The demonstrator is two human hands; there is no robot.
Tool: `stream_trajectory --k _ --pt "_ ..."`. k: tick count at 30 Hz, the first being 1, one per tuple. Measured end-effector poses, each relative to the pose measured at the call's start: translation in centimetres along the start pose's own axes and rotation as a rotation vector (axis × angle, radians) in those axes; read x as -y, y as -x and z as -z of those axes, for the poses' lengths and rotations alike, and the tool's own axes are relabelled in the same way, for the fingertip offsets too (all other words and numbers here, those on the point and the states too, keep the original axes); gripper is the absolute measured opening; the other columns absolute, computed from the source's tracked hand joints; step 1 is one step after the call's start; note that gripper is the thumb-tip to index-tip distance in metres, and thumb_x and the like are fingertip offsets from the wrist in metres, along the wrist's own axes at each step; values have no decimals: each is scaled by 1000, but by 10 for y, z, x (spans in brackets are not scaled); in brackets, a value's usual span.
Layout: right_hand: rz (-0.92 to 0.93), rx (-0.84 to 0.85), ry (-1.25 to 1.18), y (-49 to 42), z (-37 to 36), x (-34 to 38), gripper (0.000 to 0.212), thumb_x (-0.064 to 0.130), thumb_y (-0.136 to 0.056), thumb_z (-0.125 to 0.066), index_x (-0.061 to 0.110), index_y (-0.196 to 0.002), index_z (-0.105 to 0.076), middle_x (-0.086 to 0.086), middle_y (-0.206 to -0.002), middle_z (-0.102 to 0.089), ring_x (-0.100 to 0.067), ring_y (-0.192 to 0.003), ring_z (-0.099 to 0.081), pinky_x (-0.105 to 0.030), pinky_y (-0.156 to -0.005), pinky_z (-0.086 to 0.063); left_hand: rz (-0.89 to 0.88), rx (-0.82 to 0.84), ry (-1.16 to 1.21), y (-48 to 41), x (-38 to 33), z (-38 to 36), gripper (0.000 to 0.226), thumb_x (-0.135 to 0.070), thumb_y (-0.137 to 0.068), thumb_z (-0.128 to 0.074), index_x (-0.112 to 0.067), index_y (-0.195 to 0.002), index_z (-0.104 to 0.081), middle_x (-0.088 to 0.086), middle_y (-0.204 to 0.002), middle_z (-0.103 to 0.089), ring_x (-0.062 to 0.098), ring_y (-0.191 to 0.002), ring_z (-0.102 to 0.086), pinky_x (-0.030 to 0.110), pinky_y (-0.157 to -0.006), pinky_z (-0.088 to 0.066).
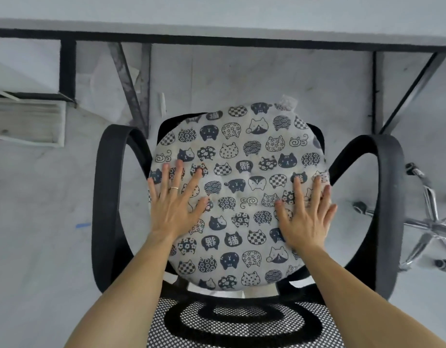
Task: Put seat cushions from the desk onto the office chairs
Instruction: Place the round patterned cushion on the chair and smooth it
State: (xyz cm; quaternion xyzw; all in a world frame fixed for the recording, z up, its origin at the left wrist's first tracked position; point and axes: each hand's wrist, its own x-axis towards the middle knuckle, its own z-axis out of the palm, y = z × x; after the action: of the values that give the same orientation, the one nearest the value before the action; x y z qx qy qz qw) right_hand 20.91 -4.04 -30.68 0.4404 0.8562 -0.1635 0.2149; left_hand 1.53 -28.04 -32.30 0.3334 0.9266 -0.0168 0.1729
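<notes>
Both hands flat on the cushion, which lies on the chair seat at frame center.
Chair [104, 197] shows a black armrest on each side and a mesh backrest at the bottom edge. Left hand [175, 209], wearing a ring [174, 188], is open with fingers spread, pressing the left part of the round cat-print cushion [239, 151]. Right hand [307, 219] is open and flat on its right edge. Desk [217, 18] runs across the top; a chrome chair base [433, 222] is at far right.

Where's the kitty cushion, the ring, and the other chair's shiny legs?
cushion [242, 156], head view, on its cat-print top, near the middle.
ring [174, 188], head view, on the band round a finger of the left hand [171, 209].
shiny chair legs [438, 226], head view, where the metal spokes meet.
</notes>
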Motion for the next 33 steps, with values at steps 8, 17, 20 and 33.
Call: stream_trajectory --k 8,17,20,33 --pt "6 52 1 -8 1 0 71 76 -94 -14 51 -151 19 5 -159 39 -21 -145 38 -54 -120 13 41 45 -10 -9 -2 -9 75 -69 -94 -29 -40 -157 -2 3 -166 15 30 -152 16 66 -118 -2" --pt "-28 545 178 -11 84 17 86 69 -93 -38 49 -149 25 0 -157 40 -36 -151 20 -65 -117 -3 149 589 -159 -18 -33 73 83 -69 -94 -26 -39 -147 31 7 -153 43 35 -140 40 66 -117 3" --pt "-20 682 287 -25 121 29 72 53 -95 -42 33 -159 -16 -10 -167 -8 -39 -148 -25 -58 -117 -28 115 764 -255 -24 -59 127 81 -44 -94 -50 -27 -158 -3 17 -165 3 42 -149 -12 62 -117 -20" --pt "323 124 67 -87 152 117 58 50 -102 -30 41 -156 -15 -1 -168 -4 -32 -153 -2 -57 -121 -16 -183 279 -90 -122 -78 137 67 -49 -102 -28 -38 -156 10 1 -164 21 30 -152 13 60 -120 3"
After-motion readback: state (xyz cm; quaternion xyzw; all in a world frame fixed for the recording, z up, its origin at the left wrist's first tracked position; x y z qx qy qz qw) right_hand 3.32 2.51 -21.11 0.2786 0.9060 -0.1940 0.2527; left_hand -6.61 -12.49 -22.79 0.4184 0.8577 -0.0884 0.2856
